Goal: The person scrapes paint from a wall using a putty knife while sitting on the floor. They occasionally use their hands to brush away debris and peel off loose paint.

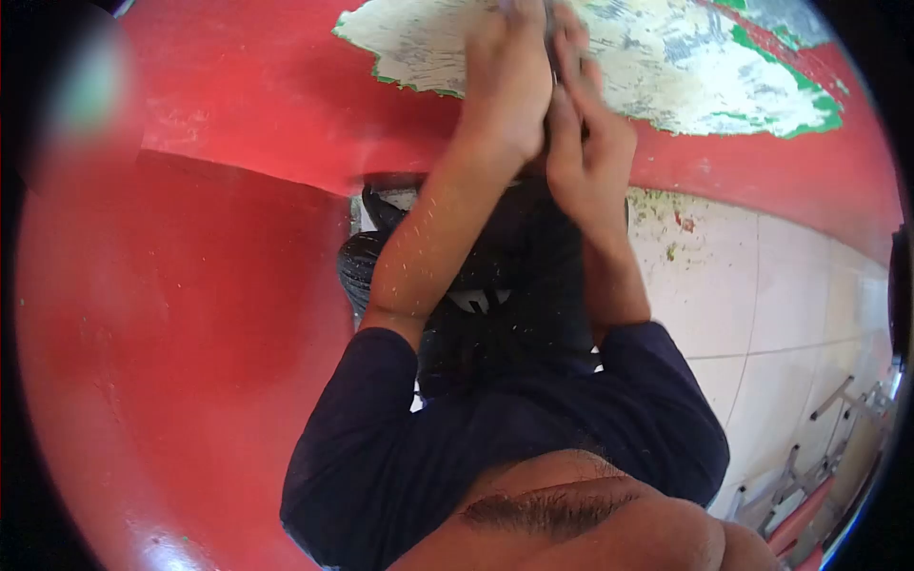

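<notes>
Both hands meet at the top of the head view, in front of a red-painted wall [248,86]. My left hand [505,90] is closed, slightly blurred, with its wrist bent. Close beside it, my right hand [595,143] is closed too, thumb and fingers pointing up. Between them runs a thin dark flat tool [550,43], seen edge-on; its exact kind cannot be made out, and its far end leaves the frame. Behind the hands the wall has a large bare whitish patch [685,81], streaked with grey and edged in green paint. Pale flecks dot my left forearm.
Green and red paint flakes [674,224] lie on the white tiled floor [709,285] to the right. Metal-legged furniture [819,457] with a red part stands at lower right. A red surface [209,314] fills the left side. My dark-clad legs [514,333] are below my hands.
</notes>
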`<control>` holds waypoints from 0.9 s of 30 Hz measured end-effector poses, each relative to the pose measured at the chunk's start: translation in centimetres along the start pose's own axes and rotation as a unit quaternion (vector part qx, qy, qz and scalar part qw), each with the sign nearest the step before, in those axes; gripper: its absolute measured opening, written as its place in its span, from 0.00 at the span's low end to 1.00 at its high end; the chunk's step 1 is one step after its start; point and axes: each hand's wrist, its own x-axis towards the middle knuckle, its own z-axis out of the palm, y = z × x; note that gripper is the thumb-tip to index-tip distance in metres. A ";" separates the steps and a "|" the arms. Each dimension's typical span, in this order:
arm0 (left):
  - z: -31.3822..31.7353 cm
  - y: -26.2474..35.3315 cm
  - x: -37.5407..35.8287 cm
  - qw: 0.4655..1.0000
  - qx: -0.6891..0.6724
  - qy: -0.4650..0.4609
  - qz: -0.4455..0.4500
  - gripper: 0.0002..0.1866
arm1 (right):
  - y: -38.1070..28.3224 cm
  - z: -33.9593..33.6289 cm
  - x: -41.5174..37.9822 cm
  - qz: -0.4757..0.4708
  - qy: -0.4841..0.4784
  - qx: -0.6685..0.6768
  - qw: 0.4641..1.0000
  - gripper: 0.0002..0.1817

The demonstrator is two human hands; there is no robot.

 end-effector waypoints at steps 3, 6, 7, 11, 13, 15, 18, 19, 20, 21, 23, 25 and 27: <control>0.8 0.0 0.9 1.000 -0.003 -0.022 -0.006 0.20 | -0.9 -0.5 0.4 0.035 0.010 0.041 0.999 0.20; 0.6 -1.2 -0.9 0.992 -0.055 0.030 -0.107 0.18 | -1.0 -1.1 0.0 0.060 0.006 0.045 0.997 0.19; 0.9 -0.9 -0.9 0.993 -0.049 0.036 -0.105 0.18 | -1.2 -1.3 0.0 0.095 -0.005 0.069 0.993 0.20; 1.3 -1.3 -0.6 0.993 -0.056 0.021 -0.106 0.18 | -0.5 -1.2 -0.7 0.094 0.008 0.071 0.993 0.21; 1.4 -0.8 0.4 0.997 -0.016 0.001 -0.077 0.19 | -0.6 -1.4 0.1 0.089 0.009 0.037 0.995 0.21; 2.0 0.4 1.4 0.996 0.080 0.002 -0.034 0.19 | -1.5 -1.8 1.9 0.093 -0.001 0.014 0.996 0.20; 2.2 -0.6 0.7 0.999 -0.026 0.005 -0.036 0.20 | -1.7 -1.5 1.4 0.060 0.038 0.041 0.997 0.17; 1.2 -1.9 -0.1 0.998 -0.036 0.020 -0.054 0.20 | -1.5 -1.5 -0.4 0.047 0.049 0.033 0.997 0.16; 0.2 -2.9 -0.8 0.997 -0.059 -0.003 -0.053 0.20 | -1.3 -1.3 -1.0 0.030 0.059 0.027 0.997 0.16; 0.1 -2.3 -0.1 0.998 -0.062 -0.009 -0.020 0.20 | -1.4 -1.2 0.1 0.008 0.035 0.004 0.999 0.16; -0.1 -0.4 0.7 0.998 -0.053 -0.013 0.016 0.21 | -1.9 -0.7 1.5 -0.004 -0.004 -0.041 0.999 0.16; -0.3 0.4 0.6 0.990 -0.139 0.015 -0.033 0.19 | -0.9 -0.1 1.6 -0.007 -0.033 -0.071 0.997 0.18; -2.2 -1.0 -0.5 0.990 -0.121 0.047 -0.053 0.19 | -1.2 0.1 -0.1 0.000 -0.045 -0.085 0.995 0.18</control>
